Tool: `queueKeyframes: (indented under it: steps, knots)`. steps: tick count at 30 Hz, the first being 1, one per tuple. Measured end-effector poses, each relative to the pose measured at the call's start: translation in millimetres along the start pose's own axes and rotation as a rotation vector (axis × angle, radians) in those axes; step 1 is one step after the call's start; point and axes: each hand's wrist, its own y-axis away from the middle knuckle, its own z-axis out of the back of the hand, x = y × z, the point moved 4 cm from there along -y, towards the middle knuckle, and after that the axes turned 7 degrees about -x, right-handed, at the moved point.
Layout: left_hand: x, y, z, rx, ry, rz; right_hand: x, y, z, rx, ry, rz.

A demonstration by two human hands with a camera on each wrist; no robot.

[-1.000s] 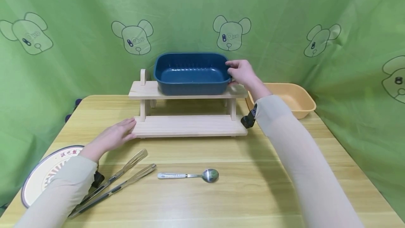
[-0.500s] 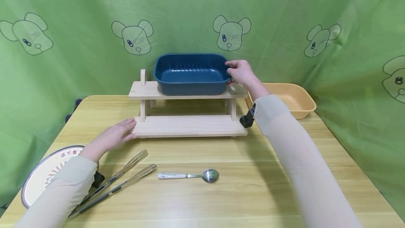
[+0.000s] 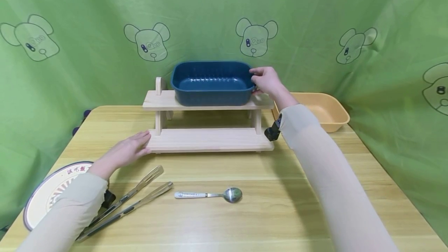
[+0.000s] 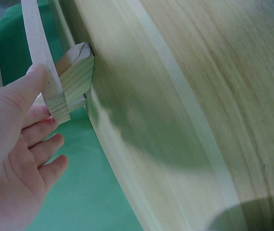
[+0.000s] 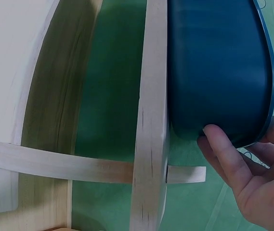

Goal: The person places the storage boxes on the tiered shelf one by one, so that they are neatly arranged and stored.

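Observation:
A dark blue plastic basin (image 3: 213, 98) sits on the upper board of a two-tier wooden rack (image 3: 210, 139). My right hand (image 3: 267, 81) grips the basin's right end. In the right wrist view the thumb lies low against the basin's wall (image 5: 218, 72), and the other fingers are up by its rim, partly hidden. At the rack's lower left end my left hand (image 3: 129, 150) pinches the board (image 4: 45, 62), thumb on one face and index finger behind it. The remaining fingers spread loosely below.
An orange-yellow basin (image 3: 325, 108) stands behind my right forearm. Metal tongs (image 3: 140, 201) lie spread at the front left, partly under my left sleeve, beside a patterned plate (image 3: 38, 201). A spoon (image 3: 232, 195) lies at front centre. Green curtain (image 3: 203, 3) hangs behind the table.
The blue basin's back rim has sunk slightly, so it sits a little lower on the upper board. My left hand has stayed at the rack's end; my right forearm has shifted marginally left.

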Motion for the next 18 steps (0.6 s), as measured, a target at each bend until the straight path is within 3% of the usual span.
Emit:
queueKeyframes:
  steps: [18]
  knots:
    - [0.9, -0.1, -0.8, 0.003, 0.005, 0.001, -1.3, 2.2, -0.6, 0.002, -0.033, -0.016]
